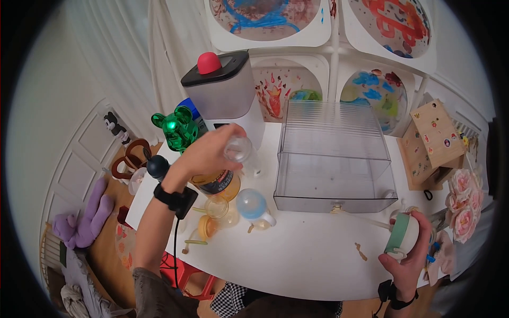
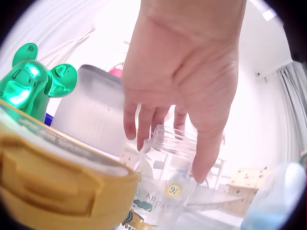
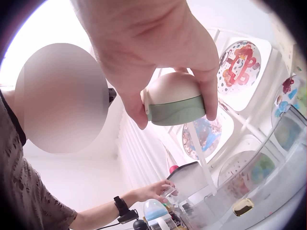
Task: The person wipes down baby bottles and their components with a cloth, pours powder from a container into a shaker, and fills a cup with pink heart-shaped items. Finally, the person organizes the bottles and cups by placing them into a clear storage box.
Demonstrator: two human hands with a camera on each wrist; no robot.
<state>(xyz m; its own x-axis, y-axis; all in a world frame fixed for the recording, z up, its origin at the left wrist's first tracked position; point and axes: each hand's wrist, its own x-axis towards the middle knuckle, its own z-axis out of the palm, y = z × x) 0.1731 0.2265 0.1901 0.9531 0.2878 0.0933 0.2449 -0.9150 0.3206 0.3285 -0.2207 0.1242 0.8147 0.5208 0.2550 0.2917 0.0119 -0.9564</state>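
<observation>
Here's the clear bottle (image 1: 239,150) at the table's (image 1: 313,254) left, the left hand's (image 1: 212,151) grip clamped round its neck; near right, the right hand (image 1: 413,267) pinches the green-and-white lid (image 1: 404,236), straw pointing left, below the transparent bin (image 1: 334,205).

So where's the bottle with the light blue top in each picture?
Head view: the blue-topped bottle is just below the middle.
Left wrist view: it's the blurry one in the bottom right corner.
Right wrist view: it's at the bottom, near the middle.
All three show the pinkish-red knob.
</observation>
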